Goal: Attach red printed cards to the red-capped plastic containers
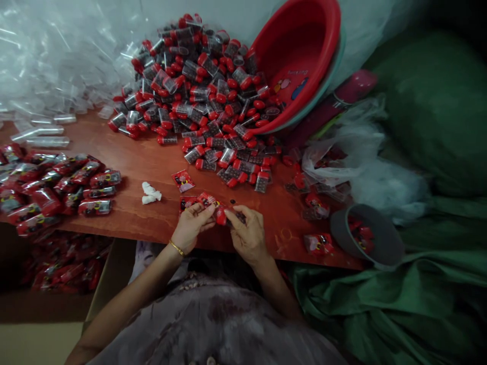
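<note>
My left hand (190, 228) is closed, thumb and fingers pinching a small red printed label (207, 198) near the table's front edge. Opposite it, my right hand (249, 235) is closed on a small clear tube with dark contents and a red cap (221, 216); the cap points at my left fingertips, and fingers hide part of the tube. Just beyond my hands lies a flat red printed card (183, 180). A big heap of similar red-capped tubes (190, 109) covers the table behind.
Red-wrapped tubes (95, 207) lie piled at left, above a box of more. Clear empty tubes (41, 137) heap at back left. A crumpled white scrap (151, 193) sits on the table. A tilted red basin (331, 30), plastic bags (342, 147) and a grey bowl (388, 248) stand right.
</note>
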Action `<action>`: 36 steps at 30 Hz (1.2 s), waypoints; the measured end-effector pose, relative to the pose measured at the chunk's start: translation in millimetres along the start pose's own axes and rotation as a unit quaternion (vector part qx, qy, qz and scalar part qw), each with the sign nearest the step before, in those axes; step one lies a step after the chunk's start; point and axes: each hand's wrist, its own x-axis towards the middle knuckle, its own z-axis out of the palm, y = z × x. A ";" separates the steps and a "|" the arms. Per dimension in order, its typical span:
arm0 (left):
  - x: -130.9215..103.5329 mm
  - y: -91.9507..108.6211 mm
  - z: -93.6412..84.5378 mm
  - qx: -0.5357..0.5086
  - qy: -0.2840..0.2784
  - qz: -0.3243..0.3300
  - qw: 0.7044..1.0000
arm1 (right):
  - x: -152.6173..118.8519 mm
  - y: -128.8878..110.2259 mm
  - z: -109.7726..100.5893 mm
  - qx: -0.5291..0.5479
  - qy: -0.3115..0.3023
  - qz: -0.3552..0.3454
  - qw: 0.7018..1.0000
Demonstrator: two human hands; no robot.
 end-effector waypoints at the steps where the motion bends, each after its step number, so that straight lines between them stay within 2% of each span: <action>1: -0.2 -1.1 1.7 -0.006 0.006 0.004 1.000 | 0.6 -2.0 2.8 -0.007 0.005 0.010 1.000; 7: 1.2 -3.2 6.8 -0.040 0.043 0.013 0.998 | 6.8 -7.7 12.9 -0.032 0.015 0.035 0.999; 13: 4.3 -1.2 7.5 -0.012 0.012 -0.034 0.999 | 4.6 -8.4 14.2 -0.026 0.026 0.030 0.999; 20: 0.4 -4.5 14.1 -0.025 0.035 0.015 0.999 | 6.6 -14.5 19.5 -0.049 0.050 0.051 0.996; 26: -2.1 -9.7 16.0 -0.018 -0.004 0.022 1.000 | 9.0 -20.7 19.9 -0.047 0.060 0.072 0.995; 31: 1.9 -10.0 15.9 -0.029 -0.041 0.026 0.998 | 11.7 -24.3 22.2 -0.035 0.054 0.061 0.996; 36: 8.8 -14.6 19.9 -0.051 -0.019 0.061 0.997 | 15.4 -25.5 25.0 0.022 0.053 0.078 0.995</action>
